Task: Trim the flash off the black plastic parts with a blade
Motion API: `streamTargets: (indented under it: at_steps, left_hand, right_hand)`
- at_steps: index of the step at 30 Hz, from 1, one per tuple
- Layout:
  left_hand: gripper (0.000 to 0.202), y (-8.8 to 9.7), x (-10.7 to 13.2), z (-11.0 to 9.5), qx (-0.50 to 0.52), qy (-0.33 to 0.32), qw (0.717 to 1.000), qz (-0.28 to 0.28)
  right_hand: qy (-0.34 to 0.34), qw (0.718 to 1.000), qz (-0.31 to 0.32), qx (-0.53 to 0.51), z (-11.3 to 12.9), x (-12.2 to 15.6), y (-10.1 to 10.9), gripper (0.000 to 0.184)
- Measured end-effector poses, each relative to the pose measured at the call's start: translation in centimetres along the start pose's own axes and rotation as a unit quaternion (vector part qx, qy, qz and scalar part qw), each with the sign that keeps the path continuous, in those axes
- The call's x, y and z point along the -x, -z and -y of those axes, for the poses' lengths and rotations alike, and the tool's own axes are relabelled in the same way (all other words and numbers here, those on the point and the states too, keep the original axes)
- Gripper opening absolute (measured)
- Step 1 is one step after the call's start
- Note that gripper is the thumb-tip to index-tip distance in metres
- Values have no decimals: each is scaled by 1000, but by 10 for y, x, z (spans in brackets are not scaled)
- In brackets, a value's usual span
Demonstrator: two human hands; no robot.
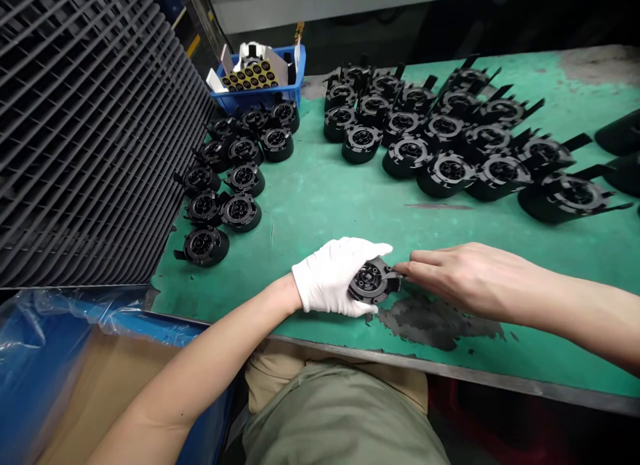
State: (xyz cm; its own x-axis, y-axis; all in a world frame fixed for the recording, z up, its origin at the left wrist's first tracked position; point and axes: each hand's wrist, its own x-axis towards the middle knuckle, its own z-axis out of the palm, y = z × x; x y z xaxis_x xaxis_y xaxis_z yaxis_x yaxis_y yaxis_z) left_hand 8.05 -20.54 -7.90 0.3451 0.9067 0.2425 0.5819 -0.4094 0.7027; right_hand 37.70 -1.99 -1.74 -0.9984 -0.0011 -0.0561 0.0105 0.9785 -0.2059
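Note:
My left hand (pixel 336 278), in a white glove, is wrapped round a black round plastic housing (pixel 371 281) just above the front of the bench. The housing's ringed face, with a hub and small holes, is turned up towards me. At its right side a dark tab (pixel 394 282) sticks out. My right hand (pixel 463 278) is bare, its fingers pinched together beside that tab. Whatever lies between those fingertips is hidden. Below the housing, a dark worn patch (pixel 440 321) marks the green mat.
Several similar housings (pixel 240 211) stand at the left of the green bench top (pixel 320 198), and more (pixel 450 171) fill the back right. A blue bin (pixel 255 98) holds a sticker sheet (pixel 250 75). Grey slatted racks (pixel 95 131) rise at left, above a plastic-lined blue box (pixel 45 358).

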Motion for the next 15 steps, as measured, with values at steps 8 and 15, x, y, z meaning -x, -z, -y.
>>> streamTargets:
  at_steps: [8,15]
  left_hand:
    - [110,2,-3,-3,13,29,999,11]
    - [117,0,-6,0,25,42,999,16]
  right_hand:
    - [77,997,19,9,-3,-13,16,51]
    - [101,993,54,-43,-19,-28,33,47]
